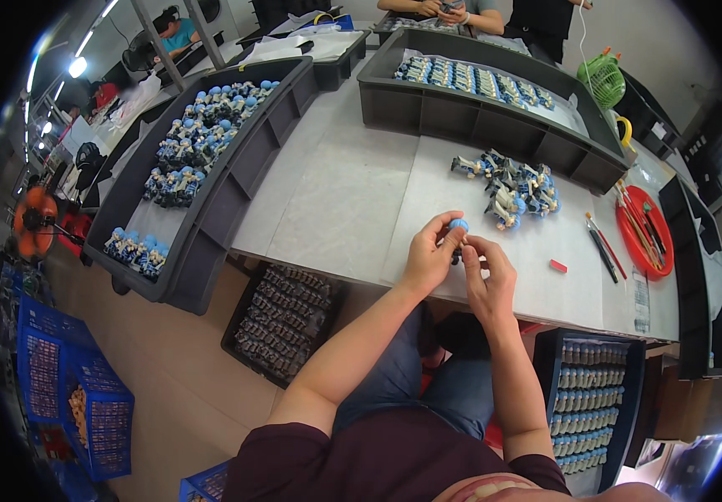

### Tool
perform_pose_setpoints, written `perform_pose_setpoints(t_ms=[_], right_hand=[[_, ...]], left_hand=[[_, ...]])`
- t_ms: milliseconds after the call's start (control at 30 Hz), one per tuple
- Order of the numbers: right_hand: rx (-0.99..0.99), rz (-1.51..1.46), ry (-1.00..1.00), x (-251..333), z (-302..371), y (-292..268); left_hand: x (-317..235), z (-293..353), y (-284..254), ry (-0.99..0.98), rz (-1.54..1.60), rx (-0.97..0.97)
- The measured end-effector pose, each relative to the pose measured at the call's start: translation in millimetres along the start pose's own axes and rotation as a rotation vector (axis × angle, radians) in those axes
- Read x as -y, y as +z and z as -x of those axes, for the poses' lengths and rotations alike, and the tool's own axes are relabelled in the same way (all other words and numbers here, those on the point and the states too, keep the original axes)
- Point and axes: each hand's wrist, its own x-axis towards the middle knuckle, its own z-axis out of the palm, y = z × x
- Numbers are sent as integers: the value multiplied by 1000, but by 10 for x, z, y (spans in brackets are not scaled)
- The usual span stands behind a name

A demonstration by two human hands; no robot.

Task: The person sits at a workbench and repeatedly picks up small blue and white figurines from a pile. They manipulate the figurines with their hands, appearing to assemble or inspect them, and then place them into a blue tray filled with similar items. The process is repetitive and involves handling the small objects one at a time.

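Observation:
Near the table's front edge, both my hands are closed around one small figurine (459, 225) with a light-blue top. My left hand (430, 258) grips it from the left, thumb and fingers near its head. From the right, my right hand (490, 274) pinches its lower part with the fingertips. The fingers hide most of its body. Beyond my hands lies a loose heap of similar blue, white and black figurines (521, 191). To the right of my right hand rests a small red block (558, 266).
A grey tray (495, 121) of lined-up figurines stands at the back; another grey tray (235, 180) of them is on the left. At right are brushes (602, 251) and a red dish (666, 263) of tools. Below sit a dark crate (235, 335) and a blue-lined tray (549, 351). People work beyond.

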Motion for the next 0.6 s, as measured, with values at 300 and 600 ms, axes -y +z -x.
perform_pose_setpoints(t_ms=[300,600], right_hand=[[150,-450,289,-274,-14,95],[110,-339,238,-343,41,123]], left_hand=[[-41,-20,-85,-126,300,12],[8,-5,-37,5,-7,-20]])
